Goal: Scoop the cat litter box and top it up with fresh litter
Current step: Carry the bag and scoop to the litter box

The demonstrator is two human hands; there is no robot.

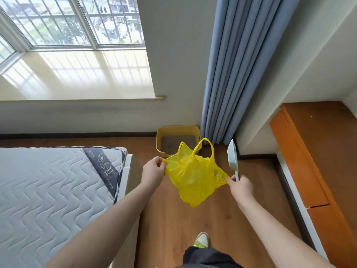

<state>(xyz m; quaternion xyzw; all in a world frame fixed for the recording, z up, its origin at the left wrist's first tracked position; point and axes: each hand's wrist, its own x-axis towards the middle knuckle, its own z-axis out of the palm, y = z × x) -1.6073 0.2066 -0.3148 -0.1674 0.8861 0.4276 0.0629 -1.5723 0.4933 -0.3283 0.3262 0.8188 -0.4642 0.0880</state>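
Note:
A yellow litter box [160, 141] with grey litter inside stands on the floor in the corner by the curtain. In front of it hangs a thin yellow plastic bag [193, 176], stretched between both hands. My left hand [153, 172] pinches the bag's left edge. My right hand [241, 187] pinches the bag's right edge and also grips the handle of a pale blue-grey litter scoop [232, 154], whose blade points up. The bag hides the front part of the box.
A bare quilted mattress [54, 188] on a white frame fills the left. A blue curtain [228, 74] hangs behind the box. An orange-brown cabinet [318, 151] runs along the right. Wooden floor [183, 223] lies between them, with my shoe [201, 240] on it.

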